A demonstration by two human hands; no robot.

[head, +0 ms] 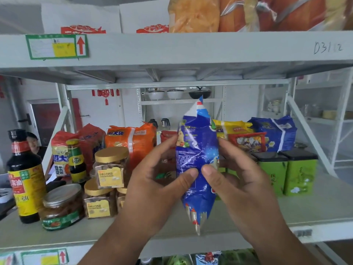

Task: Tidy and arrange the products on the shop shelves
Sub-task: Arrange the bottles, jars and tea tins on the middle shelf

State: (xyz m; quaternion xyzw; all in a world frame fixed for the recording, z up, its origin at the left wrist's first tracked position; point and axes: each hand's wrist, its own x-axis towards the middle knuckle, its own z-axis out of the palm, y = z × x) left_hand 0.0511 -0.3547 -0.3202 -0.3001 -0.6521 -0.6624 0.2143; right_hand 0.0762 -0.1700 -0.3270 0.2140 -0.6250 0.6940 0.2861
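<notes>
Left of shelf [315,209]: soy sauce bottle [25,176], glass jar [62,206], gold-lidded biscuit jars [111,167].

Centre: blue snack packet [197,163] held upright in air, in front of shelf, above its front edge. Judged light, soft, crinkly, film slippery, contents likely crushable; best held at mid-body, not by end seals.

Left hand [152,190]: thumb and fingers curled round packet's left side.

Right hand [242,188]: same grip on right side; thumbs nearly meet.

Right: green tea tins [286,173].
</notes>
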